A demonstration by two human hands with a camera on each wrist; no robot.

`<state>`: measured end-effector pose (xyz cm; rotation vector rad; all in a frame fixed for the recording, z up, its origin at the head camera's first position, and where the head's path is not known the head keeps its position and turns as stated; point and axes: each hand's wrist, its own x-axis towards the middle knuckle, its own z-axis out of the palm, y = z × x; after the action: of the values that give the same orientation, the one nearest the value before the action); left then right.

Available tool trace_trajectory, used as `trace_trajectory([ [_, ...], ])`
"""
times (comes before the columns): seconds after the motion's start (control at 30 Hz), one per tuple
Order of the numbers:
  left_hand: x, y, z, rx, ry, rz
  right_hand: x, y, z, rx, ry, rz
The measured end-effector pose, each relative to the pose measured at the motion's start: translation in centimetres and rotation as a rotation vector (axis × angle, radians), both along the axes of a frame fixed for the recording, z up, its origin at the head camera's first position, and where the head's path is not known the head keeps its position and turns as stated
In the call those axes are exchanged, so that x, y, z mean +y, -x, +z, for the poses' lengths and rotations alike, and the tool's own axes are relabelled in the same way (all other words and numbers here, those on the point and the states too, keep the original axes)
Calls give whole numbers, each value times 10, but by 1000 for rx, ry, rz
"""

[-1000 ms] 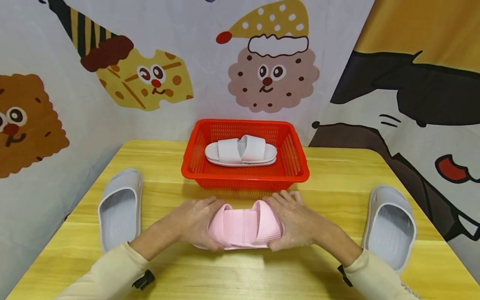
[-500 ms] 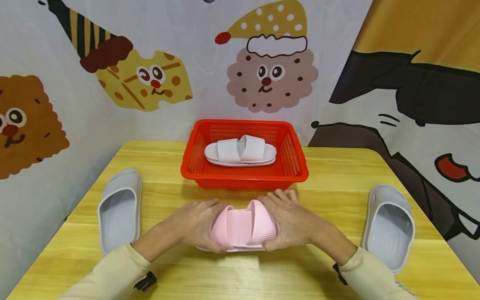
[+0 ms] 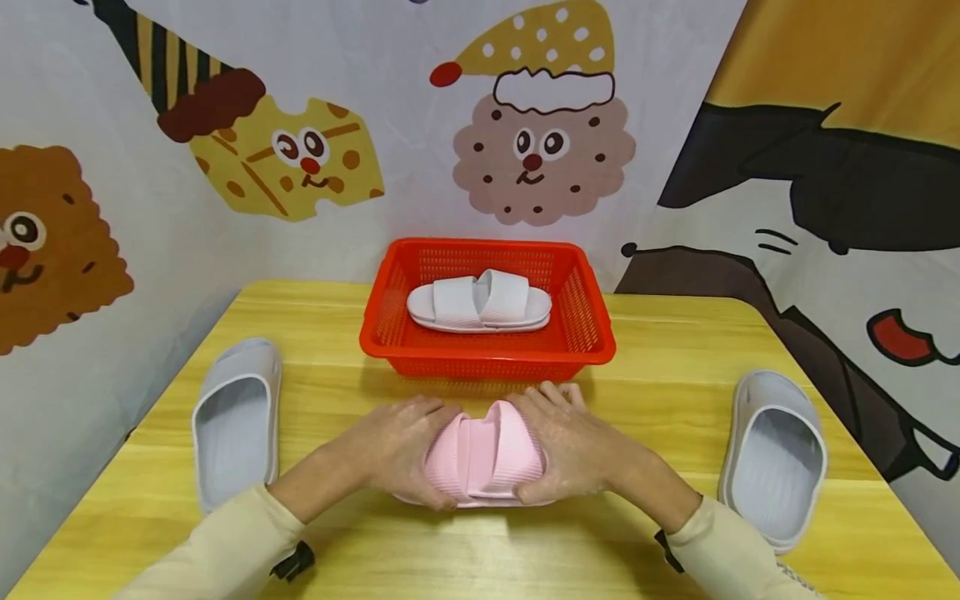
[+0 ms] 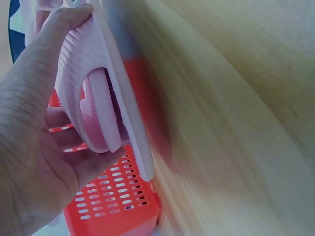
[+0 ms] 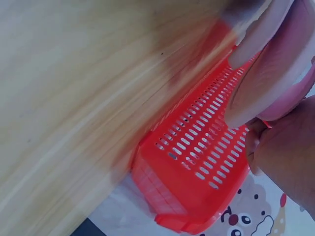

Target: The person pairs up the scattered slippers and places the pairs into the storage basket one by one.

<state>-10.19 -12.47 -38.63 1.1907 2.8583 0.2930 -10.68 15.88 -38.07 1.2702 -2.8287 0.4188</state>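
Note:
A pair of pink slippers (image 3: pixel 482 454) lies nested together on the yellow wooden table (image 3: pixel 480 542), just in front of a red mesh basket (image 3: pixel 487 354). My left hand (image 3: pixel 397 446) grips their left end and my right hand (image 3: pixel 570 442) grips their right end. In the left wrist view my fingers curl round a ribbed pink strap (image 4: pixel 86 64). The right wrist view shows a pink slipper edge (image 5: pixel 268 81) by the basket wall (image 5: pixel 197 162). A pair of white slippers (image 3: pixel 480 304) lies inside the basket.
One grey slipper (image 3: pixel 234 417) lies at the table's left side and another grey slipper (image 3: pixel 776 454) at its right side. Cartoon-printed curtains (image 3: pixel 300 158) close in the table at the back and both sides.
Both hands have pushed inward, so the two pink slippers overlap more and the pair looks shorter. The basket and the grey slippers have stayed put.

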Motion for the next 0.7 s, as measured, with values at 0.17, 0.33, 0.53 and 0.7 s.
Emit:
trace_trajectory([
  [0.17, -1, 2, -1, -1, -10, 12, 2, 0, -1, -10, -15, -23],
  [0.33, -4, 4, -2, 2, -51, 24, 10, -1, -2, -55, 4, -36],
  [0.53, -6, 5, -1, -19, -53, 34, 16, -3, -2, -126, 58, -41],
  [0.7, -7, 6, 0, -18, -54, 23, 14, -2, -3, -105, 76, -25],
])
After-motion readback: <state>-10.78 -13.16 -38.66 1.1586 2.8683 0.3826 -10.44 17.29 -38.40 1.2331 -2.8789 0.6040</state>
